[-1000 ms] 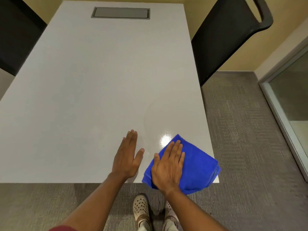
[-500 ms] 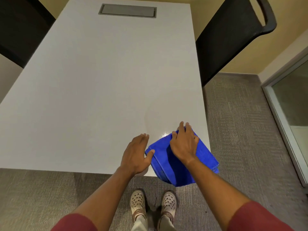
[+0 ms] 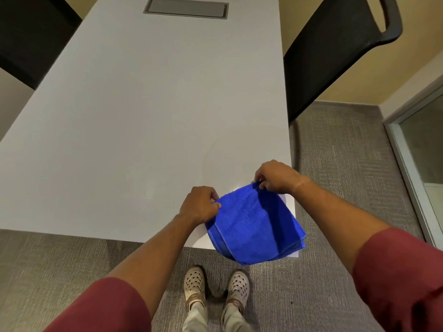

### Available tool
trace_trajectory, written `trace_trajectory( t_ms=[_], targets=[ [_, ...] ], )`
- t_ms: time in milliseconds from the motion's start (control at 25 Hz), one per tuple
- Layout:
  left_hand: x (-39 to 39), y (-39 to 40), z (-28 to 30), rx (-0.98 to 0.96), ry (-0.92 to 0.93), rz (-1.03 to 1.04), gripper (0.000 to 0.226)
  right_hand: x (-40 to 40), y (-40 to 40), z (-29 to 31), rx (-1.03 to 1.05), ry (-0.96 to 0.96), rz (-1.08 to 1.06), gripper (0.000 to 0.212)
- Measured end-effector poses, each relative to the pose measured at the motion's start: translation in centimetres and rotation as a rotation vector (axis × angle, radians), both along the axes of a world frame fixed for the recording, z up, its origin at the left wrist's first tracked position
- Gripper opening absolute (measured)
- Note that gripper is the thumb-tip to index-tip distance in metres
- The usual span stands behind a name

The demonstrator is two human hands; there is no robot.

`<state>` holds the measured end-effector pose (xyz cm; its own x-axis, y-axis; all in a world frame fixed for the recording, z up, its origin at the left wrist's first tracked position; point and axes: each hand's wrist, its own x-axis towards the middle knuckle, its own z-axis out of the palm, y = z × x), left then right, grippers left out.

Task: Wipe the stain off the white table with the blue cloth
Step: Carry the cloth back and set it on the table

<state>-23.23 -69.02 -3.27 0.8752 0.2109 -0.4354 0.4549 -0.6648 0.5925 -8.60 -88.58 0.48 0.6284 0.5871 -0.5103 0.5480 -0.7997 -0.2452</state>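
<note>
A view from above, looking down a person's two arms to a white bench (image 3: pixel 143 116). A folded blue cloth (image 3: pixel 254 226) lies on the bench's near right corner, its lower edge hanging a little past the near rim. The left hand (image 3: pixel 200 204) pinches the cloth's left corner between thumb and curled fingers. The right hand (image 3: pixel 275 176) pinches the cloth's far corner the same way, fingers closed on the fabric. Both corners look slightly raised off the bench. Just beyond the cloth, the bench surface shows a faint curved smear (image 3: pixel 211 154), perhaps a damp trace of wiping; no distinct stain can be made out there. Judging from this, the wiping appears largely done, or the cloth is being refolded for another pass; which of the two cannot be told. The bench beyond the cloth carries only a grey panel (image 3: pixel 185 8) set in at its far end.
</note>
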Motion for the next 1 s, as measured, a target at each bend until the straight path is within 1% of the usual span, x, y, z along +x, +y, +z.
trace_trajectory(
  t_ms=[120, 240, 360, 600, 720, 880, 1000],
  targets=[
    [0.5, -0.2, 0.1, 0.004, 0.041, 0.001, 0.005, 0.3, 0.2, 0.0, -0.037, 0.004, 0.044, 0.02],
    [0.4, -0.1, 0.5, -0.007, 0.048, -0.009, 0.003, 0.3, 0.1, 0.1, 0.002, 0.016, 0.05, 0.008],
    [0.3, 0.4, 1.8, -0.026, 0.056, -0.026, 0.004, 0.9, -0.3, 1.4, 0.056, 0.052, 0.027, 0.008],
    [1.2, 1.9, 7.1, -0.074, 0.095, -0.137, 0.007, 2.3, -0.2, 7.1, 0.045, 0.234, 0.001, 0.005],
    [1.2, 2.8, 10.4, -0.103, 0.103, -0.11, 0.008, 2.4, 0.1, 10.5, 0.075, 0.314, -0.036, 0.004],
    [1.1, 3.8, 14.9, -0.077, 0.029, -0.058, 0.013, 2.2, 0.6, 14.7, 0.115, 0.299, -0.03, 0.006],
    [0.9, 4.8, 17.8, -0.036, -0.031, -0.039, 0.008, 2.0, 1.5, 17.1, 0.135, 0.234, -0.002, 0.007]
  ],
)
